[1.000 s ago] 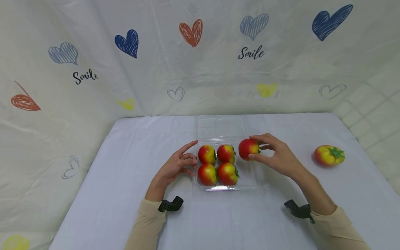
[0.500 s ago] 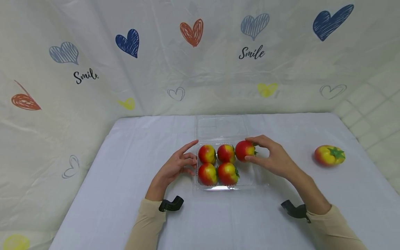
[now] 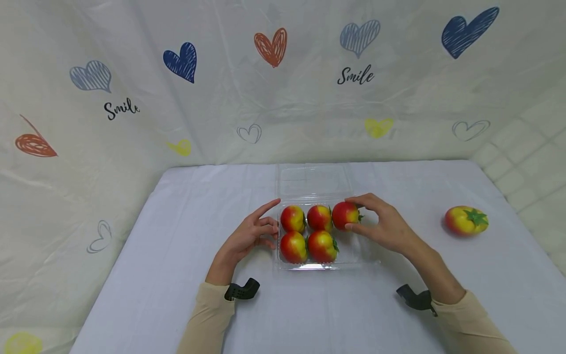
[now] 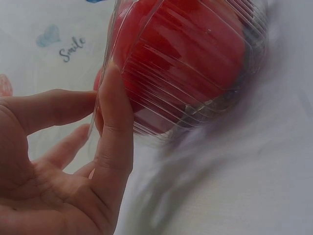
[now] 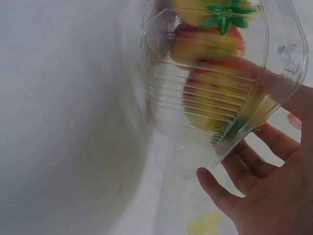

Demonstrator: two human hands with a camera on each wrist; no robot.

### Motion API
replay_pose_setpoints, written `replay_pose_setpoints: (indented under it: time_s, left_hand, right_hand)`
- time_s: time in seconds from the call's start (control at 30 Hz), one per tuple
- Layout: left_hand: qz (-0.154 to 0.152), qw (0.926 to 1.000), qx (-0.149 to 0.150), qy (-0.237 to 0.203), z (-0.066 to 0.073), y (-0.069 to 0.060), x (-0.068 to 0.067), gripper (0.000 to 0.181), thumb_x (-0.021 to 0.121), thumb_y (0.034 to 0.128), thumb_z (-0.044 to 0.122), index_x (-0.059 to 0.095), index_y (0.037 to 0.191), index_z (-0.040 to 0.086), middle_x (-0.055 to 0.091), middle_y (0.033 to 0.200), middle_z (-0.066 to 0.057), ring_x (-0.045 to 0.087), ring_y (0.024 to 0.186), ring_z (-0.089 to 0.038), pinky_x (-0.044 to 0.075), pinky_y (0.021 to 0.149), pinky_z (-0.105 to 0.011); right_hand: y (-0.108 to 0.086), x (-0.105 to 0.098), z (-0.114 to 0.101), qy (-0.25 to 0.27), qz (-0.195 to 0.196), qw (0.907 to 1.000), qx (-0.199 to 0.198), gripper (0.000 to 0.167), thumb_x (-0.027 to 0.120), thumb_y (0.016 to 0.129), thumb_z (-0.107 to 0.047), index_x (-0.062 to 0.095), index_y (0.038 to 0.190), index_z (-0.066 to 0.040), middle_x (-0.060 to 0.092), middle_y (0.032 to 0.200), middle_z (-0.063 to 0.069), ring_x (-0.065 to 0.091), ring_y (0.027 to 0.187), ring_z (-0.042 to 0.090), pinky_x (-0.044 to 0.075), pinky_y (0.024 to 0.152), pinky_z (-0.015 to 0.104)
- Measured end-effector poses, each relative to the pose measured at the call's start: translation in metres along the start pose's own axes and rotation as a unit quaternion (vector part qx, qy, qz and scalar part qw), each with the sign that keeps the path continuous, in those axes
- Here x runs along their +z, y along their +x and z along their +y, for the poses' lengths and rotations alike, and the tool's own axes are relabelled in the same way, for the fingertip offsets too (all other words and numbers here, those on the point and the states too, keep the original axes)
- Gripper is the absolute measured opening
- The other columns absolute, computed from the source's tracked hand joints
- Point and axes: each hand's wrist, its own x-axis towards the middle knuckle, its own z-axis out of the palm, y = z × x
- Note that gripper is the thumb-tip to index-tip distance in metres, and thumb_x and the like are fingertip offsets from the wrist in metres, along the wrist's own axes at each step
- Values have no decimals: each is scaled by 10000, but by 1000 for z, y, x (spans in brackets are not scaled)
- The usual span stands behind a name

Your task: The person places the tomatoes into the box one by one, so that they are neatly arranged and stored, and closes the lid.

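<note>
Fingers of our right hand (image 3: 389, 227): we are pinching a round, glossy, red-and-yellow fruit with a green leafy crown (image 3: 344, 216), the thumb pressing its near side and a fingertip its far side.
Fingers of our left hand (image 3: 244, 237): we are pointing one finger toward the back left corner of a clear, rectangular, ribbed plastic container (image 3: 309, 266) and touching its left edge with others; whether we are gripping that edge, we cannot tell.
Pinched fruit's place: it is occupying the back right spot of the container, its crown facing right; whether it is resting on the base, we cannot tell.
Neighbours inside: we are seeing four similar fruits sitting two by two, a back left fruit (image 3: 292, 218), a front left fruit (image 3: 293, 247), a back middle fruit (image 3: 319, 218) and a front middle fruit (image 3: 322, 246).
Lid: a thin, see-through plastic lid (image 3: 315, 179) is lying folded back on the far side.
Loose fruit: one more red-and-yellow fruit (image 3: 460, 221) is lying on a white tablecloth (image 3: 146, 295), well apart to our right.
Wrists: we are wearing beige sleeves (image 3: 205, 314) and black curved mounts (image 3: 242, 290).
</note>
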Motion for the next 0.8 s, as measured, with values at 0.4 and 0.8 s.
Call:
replay_pose_setpoints:
  time_s: [0.4, 0.8]
  left_hand:
    - [-21, 10000, 57, 1, 0, 0, 0, 686, 575, 1034, 85, 312, 1646, 250, 617, 906, 2, 623, 784, -155, 646, 683, -299]
    - [-22, 10000, 26, 33, 0, 0, 0, 684, 575, 1038, 96, 306, 1648, 251, 620, 916, 9, 622, 790, -150, 647, 691, -301]
  right_hand:
    - [0, 2, 3, -26, -34, 9999, -111, 593, 842, 869, -257, 627, 1407, -132, 587, 1344, 130, 575, 1271, 370, 581, 987, 602]
    - [3, 6, 6, -259, -118, 9995, -131, 569, 856, 850, -226, 636, 1368, -145, 625, 1365, 117, 592, 1276, 367, 555, 1023, 619]
